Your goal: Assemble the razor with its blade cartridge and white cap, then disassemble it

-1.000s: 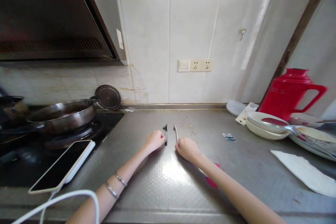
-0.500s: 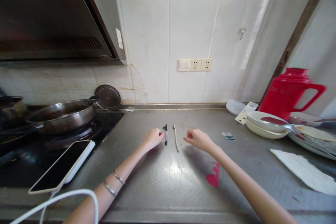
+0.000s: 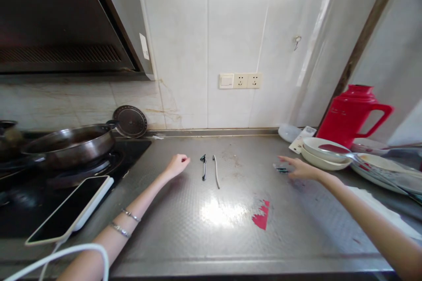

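Observation:
My left hand (image 3: 177, 165) rests on the metal counter with its fingers curled in, and nothing shows in it. Just to its right lies a black razor (image 3: 204, 169), its head pointing away from me. Beside the razor is a thin, slightly bent white stick (image 3: 216, 173) with a dark tip at its far end. Over on the right, my right hand (image 3: 301, 169) is open, index finger stretched out. Its fingers are over or beside a small clear packet (image 3: 279, 167) with dark stripes; I cannot tell whether they touch it.
A steel pan (image 3: 72, 142) stands on the stove at left, with a phone (image 3: 70, 208) and white cable in front. To the right are a red thermos (image 3: 344, 116), stacked bowls (image 3: 325, 163), a patterned plate (image 3: 379, 173) and white paper (image 3: 382, 204). A red patch (image 3: 263, 217) marks the counter.
My right hand has moved right, from beside the white stick to the small packet, and its fingers have opened out. My left hand has drawn a little left, away from the razor.

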Demonstrator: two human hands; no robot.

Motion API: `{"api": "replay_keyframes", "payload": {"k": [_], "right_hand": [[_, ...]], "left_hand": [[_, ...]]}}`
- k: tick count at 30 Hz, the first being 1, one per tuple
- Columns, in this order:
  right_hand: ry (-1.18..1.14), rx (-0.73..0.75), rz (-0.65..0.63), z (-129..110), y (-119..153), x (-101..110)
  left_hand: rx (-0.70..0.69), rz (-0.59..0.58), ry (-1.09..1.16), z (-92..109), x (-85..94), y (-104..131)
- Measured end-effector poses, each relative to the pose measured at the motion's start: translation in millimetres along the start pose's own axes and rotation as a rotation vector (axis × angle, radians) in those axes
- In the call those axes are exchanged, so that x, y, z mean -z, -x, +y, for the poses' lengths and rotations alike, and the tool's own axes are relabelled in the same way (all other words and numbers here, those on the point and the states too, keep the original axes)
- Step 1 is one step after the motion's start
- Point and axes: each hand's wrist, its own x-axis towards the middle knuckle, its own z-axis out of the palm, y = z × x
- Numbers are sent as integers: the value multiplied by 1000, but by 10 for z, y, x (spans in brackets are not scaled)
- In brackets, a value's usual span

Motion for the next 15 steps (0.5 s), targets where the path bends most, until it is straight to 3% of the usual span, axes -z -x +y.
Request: {"api": "replay_keyframes", "payload": {"k": [9, 15], "right_hand": [[-16, 60, -82, -51, -112, -11], [1, 44, -38, -20, -129, -6]], "left_hand": [[-46, -70, 86, -2, 23, 51], [-67, -48, 100, -41, 25, 83]]}}
